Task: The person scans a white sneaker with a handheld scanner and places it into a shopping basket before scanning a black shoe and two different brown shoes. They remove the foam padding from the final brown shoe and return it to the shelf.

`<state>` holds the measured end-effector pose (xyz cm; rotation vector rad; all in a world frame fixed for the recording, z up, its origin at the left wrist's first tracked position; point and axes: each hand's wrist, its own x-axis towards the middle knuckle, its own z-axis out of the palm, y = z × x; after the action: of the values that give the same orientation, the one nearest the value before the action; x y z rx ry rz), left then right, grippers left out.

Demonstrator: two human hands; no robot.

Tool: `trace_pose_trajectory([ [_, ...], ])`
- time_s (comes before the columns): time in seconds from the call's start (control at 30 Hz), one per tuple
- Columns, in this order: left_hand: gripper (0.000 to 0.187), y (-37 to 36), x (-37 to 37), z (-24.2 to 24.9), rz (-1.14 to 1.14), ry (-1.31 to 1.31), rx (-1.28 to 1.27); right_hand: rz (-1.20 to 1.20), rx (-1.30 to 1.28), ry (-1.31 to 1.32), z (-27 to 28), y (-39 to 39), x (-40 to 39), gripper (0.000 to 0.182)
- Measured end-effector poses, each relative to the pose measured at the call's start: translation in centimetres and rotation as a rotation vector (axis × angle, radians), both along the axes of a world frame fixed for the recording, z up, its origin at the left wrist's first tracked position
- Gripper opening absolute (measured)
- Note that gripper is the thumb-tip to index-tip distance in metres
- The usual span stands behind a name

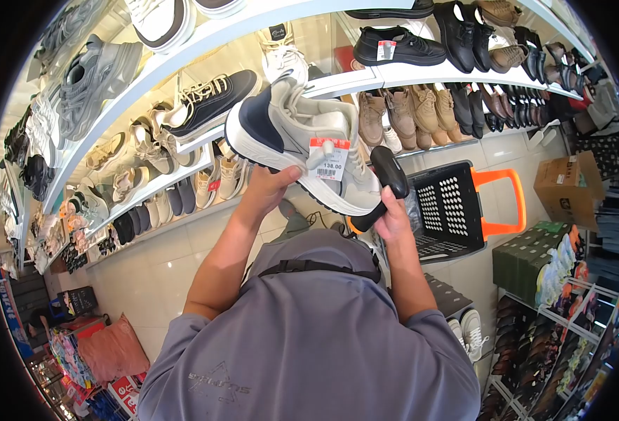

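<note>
A white and grey sneaker point(267, 144) with a dark navy heel is held up before the shelves, tilted with its toe to the lower right. My left hand point(271, 188) grips it at the sole, thumb on the near side. A red and white price tag point(327, 160) with a barcode and a white security tag point(328, 147) sit on the shoe's side. In my right hand point(395, 216) is a black handheld barcode scanner point(389, 172), close to the shoe's toe. The fingers are closed round its handle.
Curved white shelves point(204, 35) carry many shoes in front and to the left. A black shopping basket point(439, 203) with an orange handle point(500, 200) stands to the right. Beyond it are a cardboard box point(567, 188) and a slipper rack point(569, 323). A pink cushion point(113, 349) lies lower left.
</note>
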<state>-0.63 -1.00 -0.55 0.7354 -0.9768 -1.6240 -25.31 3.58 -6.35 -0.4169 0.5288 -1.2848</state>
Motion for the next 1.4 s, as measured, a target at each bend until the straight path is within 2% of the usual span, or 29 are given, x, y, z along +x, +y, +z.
trace_pose_trajectory([
  [0.17, 0.073, -2.8, 0.6, -0.4, -0.121, -0.059, 0.055, -0.032, 0.125, 0.029, 0.0, -0.7, 0.1, 0.056],
  [0.27, 0.070, -5.0, -0.3, -0.8, -0.212, -0.227, 0.037, -0.111, 0.175, 0.035, -2.0, -1.2, -0.4, 0.051],
  [0.4, 0.072, -6.8, -1.8, -2.5, -0.269, -0.265, 0.178, -0.344, 0.256, 0.153, -4.9, 0.2, -2.6, 0.047],
  [0.43, 0.072, -6.9, -2.0, -3.6, -0.312, -0.261, 0.191, -0.400, 0.280, 0.189, -5.6, 0.9, -3.3, 0.046],
  [0.5, 0.073, -6.7, -2.1, -6.2, -0.235, -0.392, 0.308, -0.502, 0.325, 0.183, -7.9, 2.7, -4.8, 0.046],
  [0.63, 0.062, -4.6, -1.8, -10.1, -0.428, -0.521, 0.470, -0.666, 0.574, 0.290, -13.6, 7.6, -7.4, 0.049],
  [0.7, 0.058, -2.9, -1.9, -12.1, -0.421, -0.557, 0.532, -0.845, 0.703, 0.389, -17.2, 9.7, -8.9, 0.050],
  [0.73, 0.057, -2.3, -1.8, -13.1, -0.481, -0.611, 0.559, -0.853, 0.821, 0.387, -17.3, 10.3, -9.4, 0.052],
  [0.83, 0.055, -0.2, -1.8, -15.2, -0.552, -0.729, 0.594, -0.849, 0.930, 0.453, -18.2, 11.6, -11.0, 0.055],
  [0.93, 0.046, 1.3, -1.7, -16.6, -0.600, -0.858, 0.530, -0.827, 1.050, 0.529, -21.7, 11.6, -13.1, 0.060],
  [1.0, 0.045, 1.8, -1.5, -17.1, -0.614, -0.898, 0.527, -0.865, 1.108, 0.706, -25.5, 11.1, -13.9, 0.056],
  [1.03, 0.044, 2.1, -1.6, -17.0, -0.619, -0.932, 0.516, -0.860, 1.117, 0.702, -28.3, 11.2, -14.5, 0.056],
  [1.07, 0.044, 2.1, -2.0, -16.3, -0.616, -0.961, 0.524, -0.778, 1.212, 0.782, -31.2, 11.2, -15.3, 0.057],
  [1.1, 0.044, 2.3, -2.1, -16.5, -0.616, -0.967, 0.531, -0.690, 1.303, 0.861, -31.5, 10.4, -15.5, 0.059],
  [1.13, 0.043, 2.4, -2.0, -16.9, -0.621, -0.984, 0.544, -0.768, 1.202, 0.871, -31.9, 10.0, -15.2, 0.057],
  [1.17, 0.043, 2.6, -1.8, -17.2, -0.626, -1.000, 0.559, -0.757, 1.207, 0.867, -32.4, 9.4, -15.4, 0.057],
  [1.23, 0.042, 2.8, -2.0, -17.2, -0.621, -1.016, 0.590, -0.606, 1.415, 0.854, -34.2, 8.5, -15.9, 0.057],
  [1.27, 0.043, 2.9, -1.9, -17.2, -0.616, -1.032, 0.599, -0.588, 1.417, 0.854, -35.1, 8.2, -16.2, 0.057],
  [1.33, 0.043, 3.5, -2.0, -17.2, -0.605, -1.053, 0.627, -0.360, 1.359, 0.728, -35.4, 7.6, -16.6, 0.056],
  [1.37, 0.043, 3.8, -1.8, -17.2, -0.597, -1.058, 0.647, -0.341, 1.363, 0.725, -36.3, 7.1, -16.4, 0.056],
  [1.4, 0.043, 4.0, -1.6, -17.5, -0.588, -1.064, 0.666, -0.292, 1.458, 0.850, -38.1, 6.8, -16.3, 0.054],
])
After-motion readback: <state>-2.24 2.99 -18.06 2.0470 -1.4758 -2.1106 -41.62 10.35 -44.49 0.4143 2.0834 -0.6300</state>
